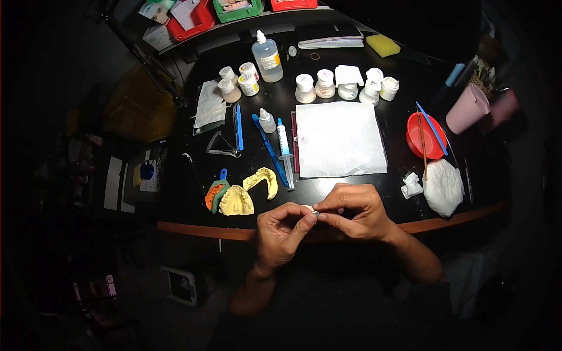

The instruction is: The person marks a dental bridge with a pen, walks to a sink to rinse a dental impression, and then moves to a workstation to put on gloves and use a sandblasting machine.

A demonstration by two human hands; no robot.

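My left hand and my right hand meet at the near edge of the desk. Between their fingertips they pinch a small pale piece with a silvery-grey part at its lower end. Fingers cover much of it, so its exact kind does not show. Left of my hands lie a yellow plaster dental cast, a horseshoe-shaped yellow cast and a blue-handled piece with orange and green material. Just beyond my fingers lie a syringe and a blue pen-like tool.
A white paper pad lies ahead. Several small jars and a large clear bottle stand behind it. To the right are a red bowl with tools across it, a white wad and a pink cup.
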